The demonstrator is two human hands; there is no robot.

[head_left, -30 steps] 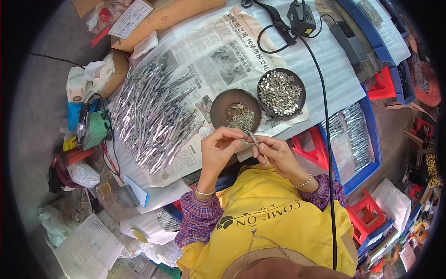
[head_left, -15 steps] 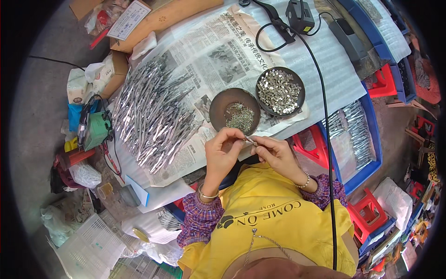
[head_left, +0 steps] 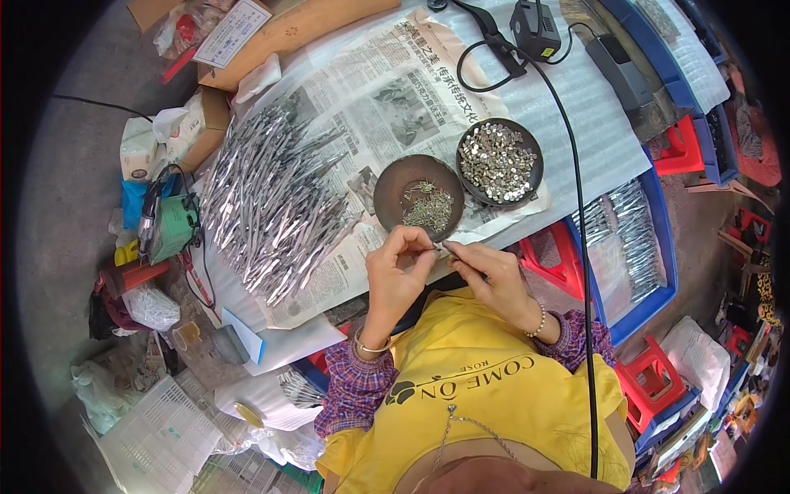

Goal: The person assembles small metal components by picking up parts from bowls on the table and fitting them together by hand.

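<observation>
We are pinching small metal piece [head_left: 439, 246] between both hands, just below brown dish [head_left: 418, 198]. Left hand [head_left: 397, 276] fingers closing on it; right hand [head_left: 487, 276] fingers gripping its other end. Dish of silver bits [head_left: 499, 161] sitting right of brown dish, pile of shiny wrapped sticks [head_left: 267, 206] lying left, all on newspaper [head_left: 387, 90] over surface.

Bright, even daylight, soft shadows just beneath the fingers [head_left: 409, 247]; sharp focus around them, while farther out straight edges bow and the rim goes black.
</observation>
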